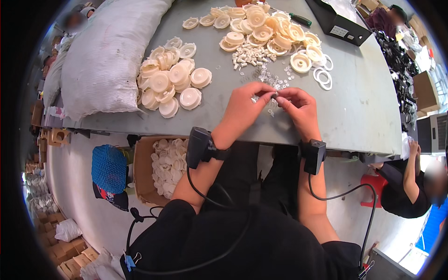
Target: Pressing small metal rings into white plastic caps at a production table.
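Note:
Above the front part of the grey table, my left hand (247,101) and my right hand (301,106) meet fingertip to fingertip. Both are closed in a pinch around a small dark part (274,96), too small to name. Just beyond my fingers lie small clear washers (278,83) and a scatter of tiny metal pieces (264,74). Farther back is a heap of short cream plastic pegs (252,55). Behind them rises a pile of round cream plastic caps (262,32), with several white rings (323,78) at its right.
More cream caps (170,77) are heaped at the left, beside a large white woven sack (107,56). A green-handled screwdriver (300,19) and a black box (339,23) lie at the back. Below the table edge stands a carton (143,179) of white parts. Another person (406,186) sits at the right.

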{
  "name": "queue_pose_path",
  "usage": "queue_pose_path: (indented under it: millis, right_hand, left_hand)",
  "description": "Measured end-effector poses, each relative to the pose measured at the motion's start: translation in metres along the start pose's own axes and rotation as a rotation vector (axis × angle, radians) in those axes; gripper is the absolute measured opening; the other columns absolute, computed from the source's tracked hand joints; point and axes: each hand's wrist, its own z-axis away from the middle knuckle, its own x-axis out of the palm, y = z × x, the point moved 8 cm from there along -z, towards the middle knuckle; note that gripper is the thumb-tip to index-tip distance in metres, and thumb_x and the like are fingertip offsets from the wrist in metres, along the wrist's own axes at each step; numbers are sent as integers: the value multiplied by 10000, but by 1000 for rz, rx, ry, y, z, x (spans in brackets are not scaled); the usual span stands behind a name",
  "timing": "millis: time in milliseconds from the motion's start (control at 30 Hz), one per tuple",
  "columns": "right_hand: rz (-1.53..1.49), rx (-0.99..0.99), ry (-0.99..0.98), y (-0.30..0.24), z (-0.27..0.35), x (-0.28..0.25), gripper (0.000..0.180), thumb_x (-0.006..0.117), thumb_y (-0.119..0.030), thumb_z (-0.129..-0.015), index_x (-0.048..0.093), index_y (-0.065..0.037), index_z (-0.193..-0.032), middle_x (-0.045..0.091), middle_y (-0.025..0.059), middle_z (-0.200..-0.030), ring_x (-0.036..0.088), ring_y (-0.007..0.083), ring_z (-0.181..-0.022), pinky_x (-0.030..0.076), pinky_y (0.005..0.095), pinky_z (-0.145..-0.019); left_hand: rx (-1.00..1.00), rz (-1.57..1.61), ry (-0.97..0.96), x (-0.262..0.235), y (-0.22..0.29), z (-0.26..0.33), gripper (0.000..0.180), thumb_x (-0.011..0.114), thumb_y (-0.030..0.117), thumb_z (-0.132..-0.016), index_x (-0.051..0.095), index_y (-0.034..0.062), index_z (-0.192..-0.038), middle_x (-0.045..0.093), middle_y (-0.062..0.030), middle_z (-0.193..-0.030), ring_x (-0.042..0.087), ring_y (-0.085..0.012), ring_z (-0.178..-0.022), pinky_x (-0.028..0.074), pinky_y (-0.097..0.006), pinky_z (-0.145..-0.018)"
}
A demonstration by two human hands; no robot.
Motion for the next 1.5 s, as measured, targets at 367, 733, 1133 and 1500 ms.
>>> queue_pose_path:
  millis: [367,733,1133,1500]
  right_hand:
    - [467,38,271,12,-9,-28,197,644,-117,-751,629,-50,-935,592,28,-708,503,104,-568,420,244,-555]
    - [818,-158,50,-14,-94,-6,222,644,-156,-734,636,-78,-941,619,64,-721,581,177,-640,449,302,-590]
    - [514,-93,-43,1,-108,25,156,653,-152,-763,619,-16,-831,651,71,-747,622,156,-665,482,289,-606]
    - [219,10,-298,2,-89,64,118,603,-59,-756,589,-7,-862,616,22,-720,569,88,-656,447,225,-607]
  left_hand:
    - [-105,448,406,-42,-72,10,146,586,61,-846,595,-24,-966,612,-68,-877,577,-105,-777,487,-230,-700]
    - [-145,444,381,-38,-69,12,159,551,98,-880,591,-34,-959,590,-45,-782,543,-83,-691,450,-203,-639]
    - [-135,440,404,-42,-71,17,159,569,67,-864,577,-24,-994,615,-59,-917,581,-93,-824,478,-215,-713]
    - [-158,433,462,-45,-73,14,155,552,30,-857,553,-23,-1003,596,-59,-936,578,-112,-858,492,-243,-740]
